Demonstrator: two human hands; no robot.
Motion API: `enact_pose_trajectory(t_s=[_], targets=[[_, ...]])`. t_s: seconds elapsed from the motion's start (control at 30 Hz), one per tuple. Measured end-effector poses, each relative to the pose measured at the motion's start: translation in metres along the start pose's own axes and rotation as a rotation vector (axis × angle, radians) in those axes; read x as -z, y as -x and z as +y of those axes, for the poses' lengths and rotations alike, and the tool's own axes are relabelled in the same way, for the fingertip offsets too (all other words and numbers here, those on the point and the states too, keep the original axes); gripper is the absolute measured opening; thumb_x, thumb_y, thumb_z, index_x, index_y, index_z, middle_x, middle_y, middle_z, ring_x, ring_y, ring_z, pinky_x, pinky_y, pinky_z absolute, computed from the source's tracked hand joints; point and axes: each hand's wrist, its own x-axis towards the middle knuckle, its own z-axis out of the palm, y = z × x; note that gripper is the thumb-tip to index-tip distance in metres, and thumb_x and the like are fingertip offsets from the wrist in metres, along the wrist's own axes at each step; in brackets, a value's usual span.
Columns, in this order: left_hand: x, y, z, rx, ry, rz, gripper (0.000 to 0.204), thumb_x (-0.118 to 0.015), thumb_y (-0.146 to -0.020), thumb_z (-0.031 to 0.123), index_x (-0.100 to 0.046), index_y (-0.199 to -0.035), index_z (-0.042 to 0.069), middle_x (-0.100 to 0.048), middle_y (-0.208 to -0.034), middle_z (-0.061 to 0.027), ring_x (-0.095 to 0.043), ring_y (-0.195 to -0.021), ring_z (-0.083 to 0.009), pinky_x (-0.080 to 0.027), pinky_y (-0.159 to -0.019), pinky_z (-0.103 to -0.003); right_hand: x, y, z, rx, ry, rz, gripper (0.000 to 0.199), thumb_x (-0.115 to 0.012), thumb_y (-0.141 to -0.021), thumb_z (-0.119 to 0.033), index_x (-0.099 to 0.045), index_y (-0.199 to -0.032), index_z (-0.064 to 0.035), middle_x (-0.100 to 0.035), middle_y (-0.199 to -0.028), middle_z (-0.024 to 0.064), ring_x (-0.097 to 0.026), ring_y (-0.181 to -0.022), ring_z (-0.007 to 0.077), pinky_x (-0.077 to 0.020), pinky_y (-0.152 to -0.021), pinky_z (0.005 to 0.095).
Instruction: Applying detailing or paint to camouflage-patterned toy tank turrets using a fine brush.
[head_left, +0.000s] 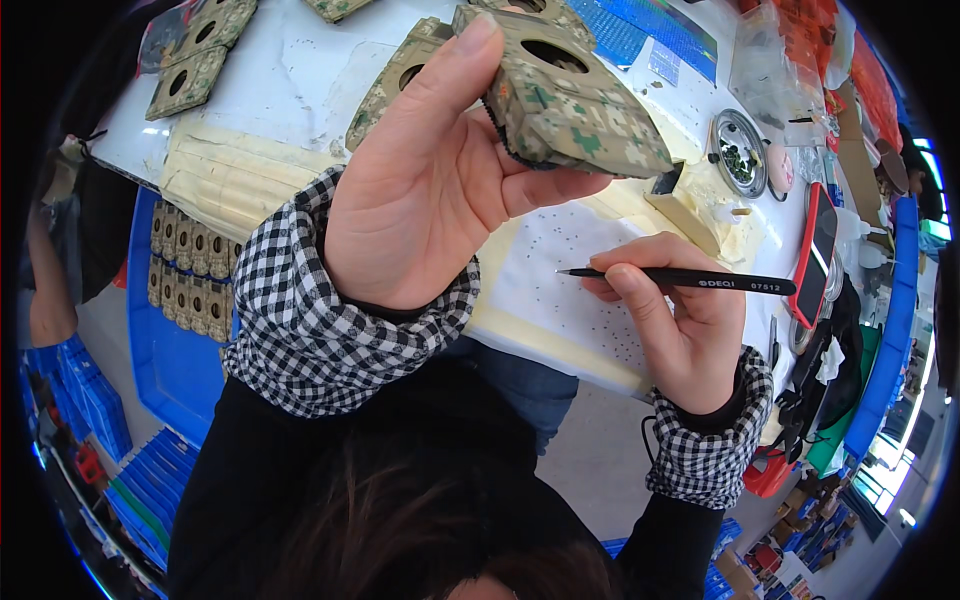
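Upper centre, the left hand (415,200) has its fingers curled around a camouflage case (590,125); right of centre, the right hand (690,325) pinches a black pen-like tool (690,279) above a speckled sheet (545,305).

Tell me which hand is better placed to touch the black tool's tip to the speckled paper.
Probably the right hand: it holds the black tool, its tip over the speckled paper. The left hand is occupied with the camouflage piece.
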Motion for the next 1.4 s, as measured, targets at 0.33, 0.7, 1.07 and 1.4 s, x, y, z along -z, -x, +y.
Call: enact_pose_trajectory(t_s=[0.33, 0.7, 1.07, 1.4], targets=[[-0.004, 0.000, 0.000, -0.014, -0.007, 0.014, 0.058, -0.021, -0.100, 0.042, -0.030, -0.138, -0.001, -0.046, -0.131, -0.0244, -0.051, -0.117, -0.0375, -0.049, -0.096, -0.038, 0.000, -0.001, 0.000, 0.019, -0.009, -0.002, 0.007, -0.065, -0.084, -0.006, -0.065, -0.085, 0.0009, -0.062, -0.072, 0.0078, -0.058, -0.063, 0.0148, -0.0448, -0.058, 0.0245], [-0.007, 0.003, -0.002, -0.023, -0.041, 0.040, 0.057, -0.020, -0.100, 0.041, -0.029, -0.138, -0.001, -0.046, -0.132, -0.0240, -0.051, -0.118, -0.0369, -0.049, -0.097, -0.038, 0.000, 0.000, -0.001, -0.024, -0.115, 0.070, 0.010, -0.062, -0.087, -0.005, -0.064, -0.088, 0.0039, -0.064, -0.075, 0.0079, -0.063, -0.069, 0.0134, -0.0481, -0.064, 0.0227], [-0.032, -0.002, 0.004, 0.186, -0.234, 0.205, 0.058, -0.044, -0.098, 0.024, -0.006, -0.142, 0.019, -0.044, -0.129, -0.0124, -0.057, -0.109, -0.0239, -0.054, -0.086, -0.040, 0.041, -0.002, -0.035, 0.295, -0.158, 0.337, 0.014, -0.055, -0.091, -0.006, -0.058, -0.094, 0.0078, -0.061, -0.091, 0.0148, -0.064, -0.080, 0.0198, -0.0534, -0.072, 0.0280], [-0.037, 0.000, 0.004, 0.308, -0.285, 0.216, 0.056, -0.038, -0.098, 0.022, -0.006, -0.145, 0.018, -0.040, -0.134, -0.0109, -0.057, -0.110, -0.0220, -0.055, -0.084, -0.037, 0.025, -0.016, -0.044, 0.373, -0.002, 0.190, 0.010, -0.065, -0.082, -0.001, -0.065, -0.090, 0.0035, -0.066, -0.085, 0.0127, -0.061, -0.075, 0.0206, -0.0474, -0.068, 0.0277]])
